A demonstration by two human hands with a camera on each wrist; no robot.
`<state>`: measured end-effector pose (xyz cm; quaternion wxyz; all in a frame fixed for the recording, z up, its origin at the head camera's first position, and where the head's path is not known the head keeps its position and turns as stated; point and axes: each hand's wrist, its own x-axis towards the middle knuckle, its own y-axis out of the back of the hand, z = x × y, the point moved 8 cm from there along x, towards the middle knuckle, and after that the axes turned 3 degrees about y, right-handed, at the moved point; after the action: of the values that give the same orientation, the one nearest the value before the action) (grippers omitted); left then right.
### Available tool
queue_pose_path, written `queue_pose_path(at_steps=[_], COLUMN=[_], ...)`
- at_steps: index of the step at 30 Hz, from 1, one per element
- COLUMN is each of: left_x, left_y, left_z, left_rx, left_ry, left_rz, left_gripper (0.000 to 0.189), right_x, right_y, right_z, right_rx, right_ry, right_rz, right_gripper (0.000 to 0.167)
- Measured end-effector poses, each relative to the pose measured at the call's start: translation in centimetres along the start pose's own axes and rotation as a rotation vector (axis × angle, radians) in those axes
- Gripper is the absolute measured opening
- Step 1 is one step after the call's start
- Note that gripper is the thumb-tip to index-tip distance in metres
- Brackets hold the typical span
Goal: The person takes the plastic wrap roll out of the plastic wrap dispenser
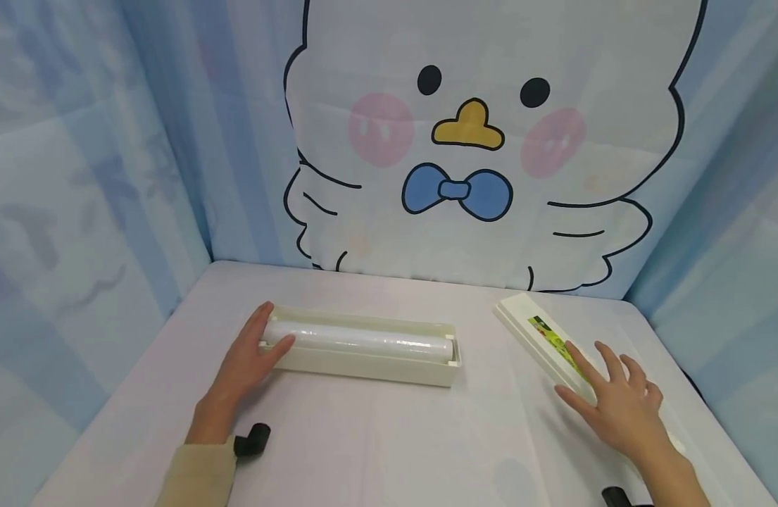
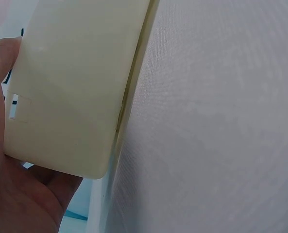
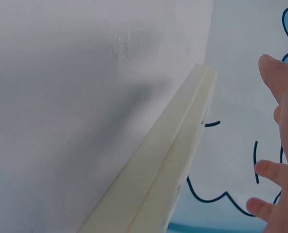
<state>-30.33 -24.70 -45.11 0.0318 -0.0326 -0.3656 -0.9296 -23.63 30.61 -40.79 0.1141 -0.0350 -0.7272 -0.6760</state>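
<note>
A cream cling film box [image 1: 369, 370] stands lidless on the table, holding a shiny white roll of cling film [image 1: 363, 339]. My left hand [image 1: 244, 362] grips the box's left end, thumb at the near side and fingers round the far side. In the left wrist view the box wall [image 2: 76, 92] fills the space beside that hand. At the right lies the long cream lid [image 1: 522, 310], set at a slant, with a green and yellow label [image 1: 543, 331]. Over its near part my right hand [image 1: 626, 408] hovers with fingers spread. The right wrist view shows a gap between hand and lid.
Both things lie on a white-covered table [image 1: 389, 443]. Behind it hangs a curtain [image 1: 477, 246] printed with a cartoon bird, and blue curtains [image 1: 91, 211] close in the sides. A black fitting [image 1: 252, 440] sits by the left cuff.
</note>
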Motion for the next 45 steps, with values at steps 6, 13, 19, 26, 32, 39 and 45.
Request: queue_pose_path(at_steps=[6, 13, 19, 26, 32, 39, 45], left_x=[0.2, 0.4, 0.5, 0.4, 0.3, 0.1, 0.1], left_y=[0.0, -0.4, -0.6, -0.8, -0.6, -0.5, -0.2], left_z=[0.2, 0.1, 0.0, 0.1, -0.3, -0.4, -0.4], left_rx=[-0.001, -0.007, -0.016, -0.009, -0.008, -0.008, -0.002], left_ry=[-0.012, -0.03, -0.034, -0.011, 0.005, 0.003, -0.015], left_rz=[0.002, 0.003, 0.005, -0.006, 0.002, 0.003, 0.015], left_gripper=[0.085, 0.084, 0.084, 0.085, 0.085, 0.085, 0.084], right_x=[0.7, 1.8, 2.7, 3.4, 4.1, 4.8, 5.6], right_y=[0.1, 0.6, 0.9, 0.8, 0.4, -0.2, -0.7], right_z=[-2.2, -5.5, -7.7, -9.4, -10.6, -12.0, -13.5], right_rx=[0.053, 0.106, 0.132, 0.164, 0.195, 0.205, 0.244], right_ry=[0.061, 0.178, 0.278, 0.324, 0.339, 0.35, 0.39], right_rz=[0.063, 0.137, 0.165, 0.16, 0.15, 0.11, 0.063], right_gripper=[0.079, 0.079, 0.077, 0.074, 0.072, 0.071, 0.069])
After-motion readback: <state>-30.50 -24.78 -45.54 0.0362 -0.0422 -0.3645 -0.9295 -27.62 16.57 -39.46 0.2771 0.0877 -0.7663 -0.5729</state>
